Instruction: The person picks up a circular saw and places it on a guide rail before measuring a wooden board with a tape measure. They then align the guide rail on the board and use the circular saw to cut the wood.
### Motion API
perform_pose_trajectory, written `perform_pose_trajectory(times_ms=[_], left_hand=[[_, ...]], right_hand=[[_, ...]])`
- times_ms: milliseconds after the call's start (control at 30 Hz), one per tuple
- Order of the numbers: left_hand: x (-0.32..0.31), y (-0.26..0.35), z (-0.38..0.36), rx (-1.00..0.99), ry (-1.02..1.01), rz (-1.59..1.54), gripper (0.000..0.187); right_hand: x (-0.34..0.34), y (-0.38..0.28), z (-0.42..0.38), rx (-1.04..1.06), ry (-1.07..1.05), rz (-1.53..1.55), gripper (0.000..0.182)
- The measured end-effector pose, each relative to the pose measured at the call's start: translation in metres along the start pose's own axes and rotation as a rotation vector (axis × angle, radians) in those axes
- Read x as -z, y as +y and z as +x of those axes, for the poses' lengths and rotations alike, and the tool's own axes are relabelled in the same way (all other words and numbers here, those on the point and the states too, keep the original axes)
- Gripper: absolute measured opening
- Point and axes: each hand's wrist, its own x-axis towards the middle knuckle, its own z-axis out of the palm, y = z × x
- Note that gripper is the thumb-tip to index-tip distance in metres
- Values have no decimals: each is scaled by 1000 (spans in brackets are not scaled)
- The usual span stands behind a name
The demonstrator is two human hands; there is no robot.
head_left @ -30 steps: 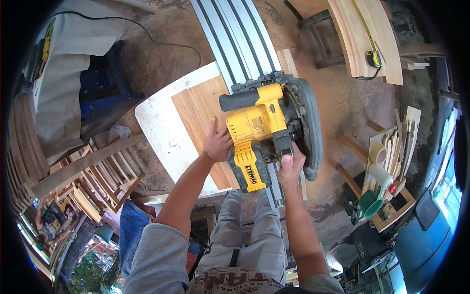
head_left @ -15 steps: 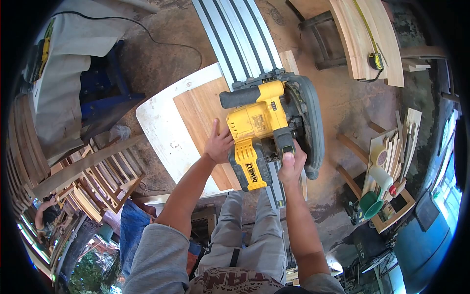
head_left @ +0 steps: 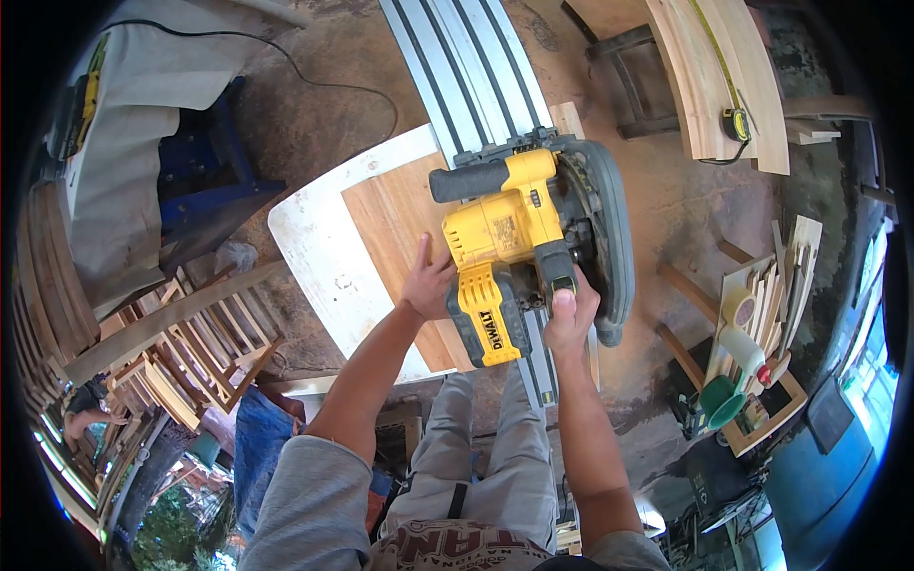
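A yellow and black cordless track saw [head_left: 505,228] sits on a long silver guide rail [head_left: 476,86]. The rail lies across a wooden panel [head_left: 390,214], which rests on a white worktop [head_left: 328,271]. My right hand [head_left: 573,314] is wrapped round the saw's rear handle, thumb on top. Flat on the panel, just left of the saw's battery, my left hand [head_left: 428,283] has its fingers apart; part of it is hidden by the saw. The front handle of the saw has no hand on it. The blade is hidden under the black guard.
At the upper right, a tape measure [head_left: 735,124] lies extended on light boards [head_left: 705,57]. A white bottle [head_left: 743,350], tape roll [head_left: 738,306] and green funnel [head_left: 722,400] are at right. Stacked wood frames [head_left: 205,338] stand left; a person [head_left: 90,414] is beyond. A black cable [head_left: 314,81] crosses the floor.
The saw has slid slightly forward along the rail with my right hand. My left hand stays on the panel. The whole view has shifted a little.
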Motion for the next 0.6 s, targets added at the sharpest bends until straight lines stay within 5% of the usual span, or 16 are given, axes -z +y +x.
perform_pose_trajectory(times_ms=[600], left_hand=[[8, 2, 2, 0, 165, -121, 72]], right_hand=[[-5, 0, 10, -36, -39, -11, 76]])
